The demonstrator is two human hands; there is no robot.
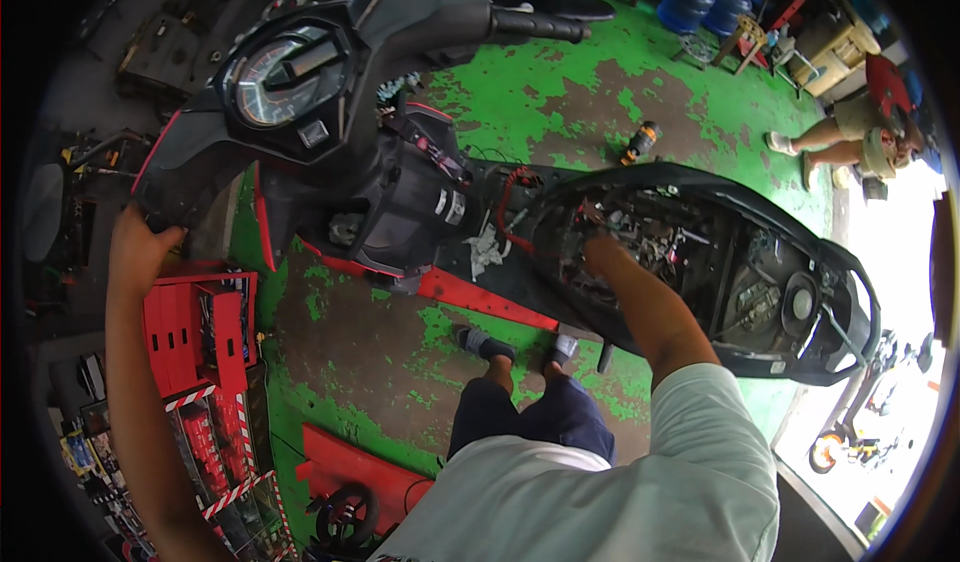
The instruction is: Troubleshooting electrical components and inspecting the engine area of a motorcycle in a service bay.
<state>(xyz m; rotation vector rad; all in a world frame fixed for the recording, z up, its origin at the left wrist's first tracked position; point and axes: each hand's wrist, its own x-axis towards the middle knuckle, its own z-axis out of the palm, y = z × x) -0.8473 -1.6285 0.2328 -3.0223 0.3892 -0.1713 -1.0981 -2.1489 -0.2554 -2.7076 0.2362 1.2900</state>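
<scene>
A black and red scooter (390, 202) stands across in front of me, its seat off and the body open. At its left end my left hand (142, 247) is closed round the left side of the handlebar (170, 187), below the dashboard (292, 77); the grip itself is mostly hidden by the hand. My right hand (602, 254) reaches down into the open under-seat bay (660, 227), among wires and metal parts. Its fingers are mostly hidden there. A red cable (510, 207) curves over the footboard near a crumpled whitish rag (486, 250).
A black and orange bottle-like object (641, 143) lies on the worn green floor (500, 92) beyond the scooter. Red cabinets (185, 327) stand at left. Blue water jugs (688, 2) and a person (865, 127) are at far right. A red panel (360, 472) and a wheel lie near my feet.
</scene>
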